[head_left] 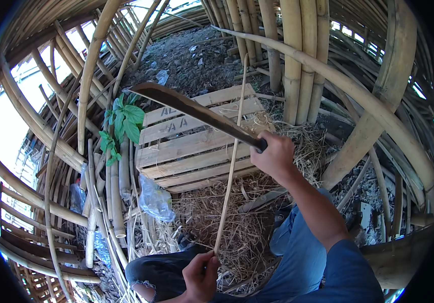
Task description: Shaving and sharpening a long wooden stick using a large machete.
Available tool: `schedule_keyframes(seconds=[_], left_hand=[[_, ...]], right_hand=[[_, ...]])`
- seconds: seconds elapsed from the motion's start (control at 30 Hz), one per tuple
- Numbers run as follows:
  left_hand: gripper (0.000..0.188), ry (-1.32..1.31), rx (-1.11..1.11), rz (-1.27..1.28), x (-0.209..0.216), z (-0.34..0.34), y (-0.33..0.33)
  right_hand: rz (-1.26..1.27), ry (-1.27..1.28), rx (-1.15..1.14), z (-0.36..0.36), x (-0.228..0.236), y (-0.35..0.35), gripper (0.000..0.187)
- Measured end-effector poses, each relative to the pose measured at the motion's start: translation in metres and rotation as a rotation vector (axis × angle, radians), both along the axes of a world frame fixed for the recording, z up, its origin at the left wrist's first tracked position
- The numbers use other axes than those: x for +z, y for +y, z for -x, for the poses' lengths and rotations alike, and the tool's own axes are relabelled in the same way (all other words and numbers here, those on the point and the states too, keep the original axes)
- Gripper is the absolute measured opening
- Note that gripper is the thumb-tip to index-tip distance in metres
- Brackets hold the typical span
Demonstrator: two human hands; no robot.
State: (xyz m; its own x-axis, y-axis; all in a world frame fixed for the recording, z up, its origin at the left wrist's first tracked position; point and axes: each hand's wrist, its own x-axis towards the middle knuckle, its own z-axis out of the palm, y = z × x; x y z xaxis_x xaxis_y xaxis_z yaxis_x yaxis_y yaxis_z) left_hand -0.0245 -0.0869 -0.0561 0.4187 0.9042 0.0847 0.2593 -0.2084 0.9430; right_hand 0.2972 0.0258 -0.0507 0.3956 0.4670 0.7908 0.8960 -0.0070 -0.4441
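Observation:
My right hand (274, 155) is closed around the handle of a machete (196, 112), whose long dark blade reaches up and to the left over a slatted wooden crate (176, 150). Low in the view, my left hand (200, 275) pinches the near end of a thin bamboo strip (230, 184). From there the strip runs away from me, across the crate and behind the blade near the handle. Whether blade and strip touch, I cannot tell. Dry shavings (227, 217) cover the ground between my knees and the crate.
Bamboo poles (305, 60) stand at the back right, and a long curved pole (338, 78) crosses the right side. Left of the crate are a leafy green plant (126, 118), a clear plastic bag (156, 199) and several upright bamboo lengths (115, 197). Dark soil (186, 55) lies beyond.

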Motion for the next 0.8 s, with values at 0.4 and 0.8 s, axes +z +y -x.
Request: schedule_keyframes(seconds=[0.4, 0.8], left_hand=[[0.013, -0.137, 0.116, 0.108, -0.002, -0.001, -0.006], [0.014, 0.124, 0.251, 0.105, -0.003, 0.018, -0.041]], right_hand=[[0.149, 0.061, -0.024, 0.007, -0.007, 0.012, 0.008], [0.123, 0.065, 0.011, 0.0, -0.004, 0.013, 0.009]])
